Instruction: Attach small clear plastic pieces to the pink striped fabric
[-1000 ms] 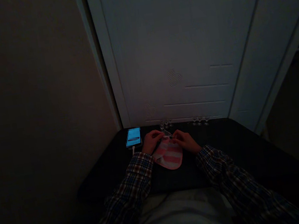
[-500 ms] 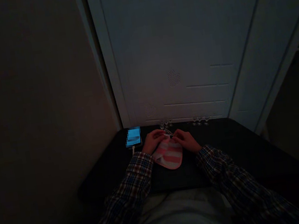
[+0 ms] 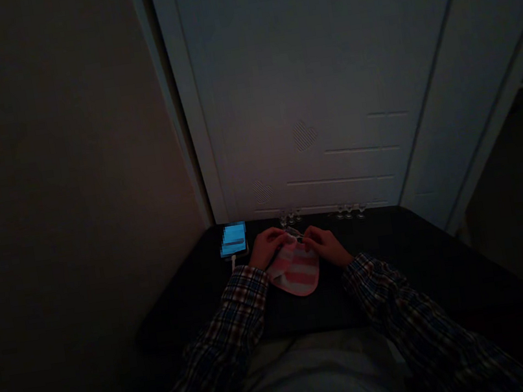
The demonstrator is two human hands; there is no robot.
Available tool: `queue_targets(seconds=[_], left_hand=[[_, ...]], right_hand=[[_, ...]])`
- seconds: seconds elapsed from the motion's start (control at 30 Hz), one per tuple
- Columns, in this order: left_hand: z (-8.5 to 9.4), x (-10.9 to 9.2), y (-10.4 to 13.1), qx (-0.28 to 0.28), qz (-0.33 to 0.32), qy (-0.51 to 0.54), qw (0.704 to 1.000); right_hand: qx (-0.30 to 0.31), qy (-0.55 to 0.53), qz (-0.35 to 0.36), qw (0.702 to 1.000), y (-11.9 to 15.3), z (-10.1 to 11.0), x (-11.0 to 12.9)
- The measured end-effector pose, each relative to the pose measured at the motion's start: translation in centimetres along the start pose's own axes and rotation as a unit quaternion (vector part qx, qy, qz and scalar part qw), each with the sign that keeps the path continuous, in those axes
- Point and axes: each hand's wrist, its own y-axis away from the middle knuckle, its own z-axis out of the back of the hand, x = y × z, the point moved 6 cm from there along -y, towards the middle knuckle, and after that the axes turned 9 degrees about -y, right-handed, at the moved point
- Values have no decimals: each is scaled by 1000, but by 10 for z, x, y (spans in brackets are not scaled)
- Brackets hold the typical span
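A pink-and-white striped cloth (image 3: 300, 272) hangs between my hands over the dark table, its rounded lower edge toward me. My left hand (image 3: 268, 247) is closed, thumb and fingers pinching the cloth's upper part. Between my fingertips is a small clear glass (image 3: 293, 233), tilted and partly covered by the cloth; the dim light blurs its outline. From the other side my right hand (image 3: 325, 245) closes its fingers on the glass, beside the cloth's upper right edge.
Small stemmed glasses (image 3: 350, 211) stand in a row at the back right of the black table (image 3: 400, 267). More small glasses (image 3: 298, 214) are just beyond my hands. A lit phone (image 3: 233, 239) with a white cable (image 3: 233, 263) lies left. A white panelled door (image 3: 275, 89) rises behind.
The glass between my fingertips has turned slightly and shows less shine. Both hands and the cloth stay in nearly the same place.
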Motion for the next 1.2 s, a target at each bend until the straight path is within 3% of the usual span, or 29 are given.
queue_targets(seconds=[0.4, 0.63, 1.2], left_hand=[[0, -11, 3, 6, -6, -10, 1000], [4, 0, 0, -25, 7, -3, 1000], [3, -3, 0, -22, 1, 9, 1000]], right_hand=[[18, -27, -41, 999, 1, -5, -6], [38, -77, -62, 994, 0, -10, -12], [-17, -36, -38, 998, -2, -1, -17]])
